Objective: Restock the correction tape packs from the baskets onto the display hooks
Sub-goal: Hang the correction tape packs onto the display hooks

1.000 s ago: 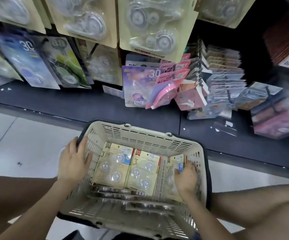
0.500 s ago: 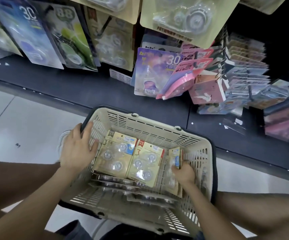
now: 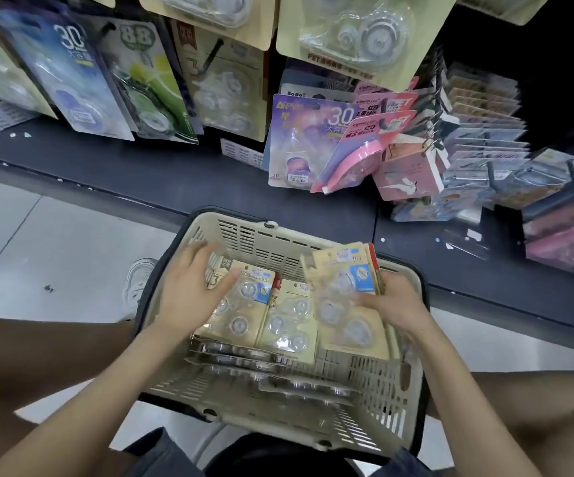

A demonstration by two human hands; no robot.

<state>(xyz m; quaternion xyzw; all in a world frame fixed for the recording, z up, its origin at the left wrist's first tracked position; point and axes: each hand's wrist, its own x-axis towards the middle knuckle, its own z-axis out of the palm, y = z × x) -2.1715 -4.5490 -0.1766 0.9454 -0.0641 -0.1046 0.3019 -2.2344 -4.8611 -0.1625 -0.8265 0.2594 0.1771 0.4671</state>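
Clamped in right hand [image 3: 395,304]: stack of packs [image 3: 344,297], fingers curled round its right edge; stack tilted, above the right side of the basket [image 3: 278,232], centre-right of frame, top edge clear of the rim. Motion blur on this hand, exact finger placement not readable

Left hand [image 3: 189,294]: fingers straight and spread, flat on the left pack [image 3: 247,304] inside the basket, gripping nothing. Just beside it, a second pack [image 3: 289,318] face up; more packs edge-on below, toward the lower frame

Basket at lower centre, in front of a dark shelf [image 3: 123,170]

Upper frame: carded packs on hooks [image 3: 214,55]; purple "30" pack [image 3: 299,142] and pink packs [image 3: 357,160] right of centre, bottoms on the shelf

White shoe [image 3: 139,277] just left of the basket
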